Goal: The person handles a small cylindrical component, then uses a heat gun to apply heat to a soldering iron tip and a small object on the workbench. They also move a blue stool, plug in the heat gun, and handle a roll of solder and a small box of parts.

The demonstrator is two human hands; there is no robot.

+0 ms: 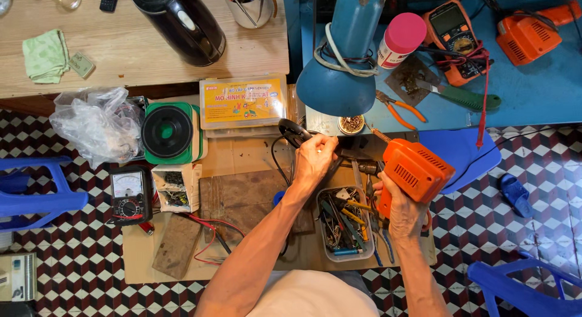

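Head camera, looking straight down. Nearest the lens, the person's pale shirt is filling the bottom edge, and two bare forearms are reaching up from it over a sheet of cardboard (139, 250) lying on a checked tile floor (73, 232).

The right hand (400, 211) is gripping the handle of an orange electric drill (418, 170), its fingers wrapped fully around it. The drill is pointing left, its dark chuck (367, 167) sitting just beside the left hand.

The left hand (314, 159) is closing around a black cable (285, 156) and a dark rounded part at its upper end; the fingers are curled tight on it, near the drill's chuck.

Below and between the hands, a clear plastic tub (345, 226) of small tools and screwdrivers is resting on the cardboard.

To the left, an analogue multimeter (130, 194) is lying beside a small open box of parts, with a green-and-black round speaker (168, 132) above it and a crumpled clear plastic bag (97, 123) further left.

Above the hands, a blue desk lamp (339, 68) is leaning over a blue table (533, 86), which is carrying an orange digital multimeter (454, 35), orange-handled pliers (400, 107) and a second orange drill (530, 32).
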